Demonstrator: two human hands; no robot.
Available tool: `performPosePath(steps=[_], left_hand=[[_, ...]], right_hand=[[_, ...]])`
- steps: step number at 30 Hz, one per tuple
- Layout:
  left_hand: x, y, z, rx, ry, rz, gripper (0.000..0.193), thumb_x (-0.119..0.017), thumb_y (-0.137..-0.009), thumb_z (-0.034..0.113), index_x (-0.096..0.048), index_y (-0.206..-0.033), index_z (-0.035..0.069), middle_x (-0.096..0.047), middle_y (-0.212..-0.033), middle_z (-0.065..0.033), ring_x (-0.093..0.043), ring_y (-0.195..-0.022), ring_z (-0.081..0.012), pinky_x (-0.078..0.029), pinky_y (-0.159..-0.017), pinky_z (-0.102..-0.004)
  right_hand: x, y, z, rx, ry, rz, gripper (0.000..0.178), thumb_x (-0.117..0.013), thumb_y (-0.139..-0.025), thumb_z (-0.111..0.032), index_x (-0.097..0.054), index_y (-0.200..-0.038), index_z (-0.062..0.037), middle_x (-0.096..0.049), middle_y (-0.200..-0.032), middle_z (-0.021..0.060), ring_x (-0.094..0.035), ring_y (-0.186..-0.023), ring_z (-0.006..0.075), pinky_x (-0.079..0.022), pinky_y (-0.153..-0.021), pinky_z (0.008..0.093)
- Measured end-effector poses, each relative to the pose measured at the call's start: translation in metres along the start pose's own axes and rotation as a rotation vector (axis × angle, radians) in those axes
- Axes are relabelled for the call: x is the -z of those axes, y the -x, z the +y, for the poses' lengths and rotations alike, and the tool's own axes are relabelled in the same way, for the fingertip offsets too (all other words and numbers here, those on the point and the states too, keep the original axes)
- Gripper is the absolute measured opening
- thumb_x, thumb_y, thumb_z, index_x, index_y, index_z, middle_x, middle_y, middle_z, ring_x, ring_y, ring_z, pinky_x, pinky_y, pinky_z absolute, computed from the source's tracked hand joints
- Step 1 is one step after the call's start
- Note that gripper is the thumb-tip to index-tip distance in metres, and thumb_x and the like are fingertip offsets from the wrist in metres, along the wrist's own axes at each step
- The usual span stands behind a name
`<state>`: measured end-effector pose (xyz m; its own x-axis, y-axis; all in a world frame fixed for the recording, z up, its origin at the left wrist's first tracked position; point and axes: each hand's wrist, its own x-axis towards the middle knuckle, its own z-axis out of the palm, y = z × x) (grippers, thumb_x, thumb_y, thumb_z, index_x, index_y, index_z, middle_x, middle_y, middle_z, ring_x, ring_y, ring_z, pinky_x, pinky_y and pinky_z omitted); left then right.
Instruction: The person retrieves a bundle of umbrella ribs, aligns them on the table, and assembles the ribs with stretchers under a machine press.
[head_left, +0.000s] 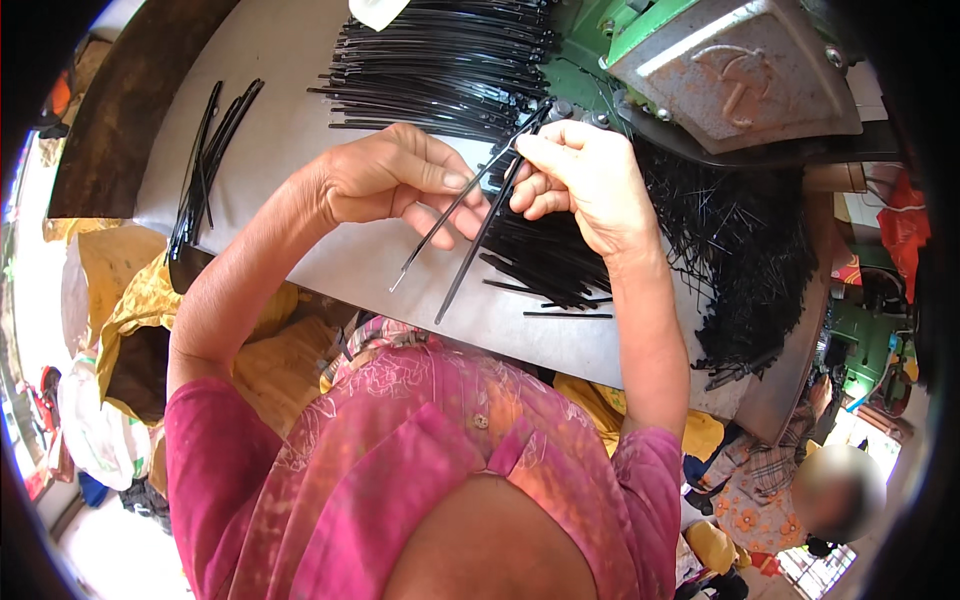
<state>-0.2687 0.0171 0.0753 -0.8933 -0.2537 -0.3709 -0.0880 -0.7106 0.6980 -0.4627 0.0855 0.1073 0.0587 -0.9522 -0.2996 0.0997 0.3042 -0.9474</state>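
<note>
A thin black umbrella rib point(462, 262), with a second slim rod splayed beside it, slants over the table's front edge between my hands. My right hand point(590, 185) pinches it near the upper end, where the two rods meet close to the green machine. My left hand point(405, 180) has its thumb and fingers closed around the slimmer rod, partway down. Both free lower ends point toward me, apart from each other. Behind my hands lies a wide row of black ribs point(430, 75). Under my right hand, a looser pile of black strips point(550, 262) spreads over the tabletop.
A green machine with a rusty metal cover point(750, 75) stands at the back right. Below it sits a tangled black heap point(745, 250). A small bundle of ribs point(210, 160) lies at left on the pale table point(270, 150). Yellow sacks point(140, 300) hang beside it. Another person point(750, 490) is at lower right.
</note>
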Motion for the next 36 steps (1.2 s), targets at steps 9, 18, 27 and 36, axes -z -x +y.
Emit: performPosePath(steps=[9,18,27,36], left_hand=[[0.002,0.000,-0.002,-0.020,0.057,0.015,0.018,-0.051,-0.080,0.004,-0.053,-0.089,-0.012,-0.057,-0.089,-0.0249,-0.062,-0.075,-0.0276,-0.056,-0.059,-0.0338],[-0.007,0.002,0.003,-0.007,-0.116,0.089,0.020,-0.058,-0.078,0.011,-0.056,-0.090,-0.005,-0.061,-0.083,-0.0157,-0.062,-0.070,-0.0203,-0.053,-0.061,-0.0292],[-0.002,0.005,0.026,-0.133,-0.970,0.403,0.011,-0.058,-0.076,0.007,-0.059,-0.081,-0.003,-0.060,-0.068,-0.0062,-0.056,-0.057,-0.0103,-0.046,-0.054,-0.0218],[0.016,-0.019,0.024,-0.656,-1.593,0.764,0.013,-0.057,-0.075,0.004,-0.060,-0.086,-0.002,-0.056,-0.082,-0.0101,-0.056,-0.072,-0.0243,-0.046,-0.064,-0.0315]], right_hand=[[-0.005,-0.001,0.001,-0.004,-0.047,0.038,0.017,-0.057,-0.079,-0.011,-0.054,-0.073,0.0038,-0.056,-0.063,0.0103,-0.058,-0.049,0.0148,-0.047,-0.041,0.0205],[-0.008,0.001,0.008,-0.014,-0.082,0.093,0.016,-0.058,-0.079,-0.011,-0.053,-0.072,0.0033,-0.057,-0.064,0.0108,-0.058,-0.049,0.0152,-0.047,-0.041,0.0210],[0.020,0.041,0.008,0.018,0.046,0.160,0.017,-0.055,-0.081,-0.013,-0.053,-0.084,0.0041,-0.058,-0.067,0.0112,-0.056,-0.049,0.0137,-0.043,-0.042,0.0208],[0.056,0.059,0.020,0.079,-0.021,0.299,0.012,-0.050,-0.083,-0.011,-0.052,-0.083,0.0011,-0.057,-0.069,0.0092,-0.055,-0.049,0.0115,-0.043,-0.042,0.0178]])
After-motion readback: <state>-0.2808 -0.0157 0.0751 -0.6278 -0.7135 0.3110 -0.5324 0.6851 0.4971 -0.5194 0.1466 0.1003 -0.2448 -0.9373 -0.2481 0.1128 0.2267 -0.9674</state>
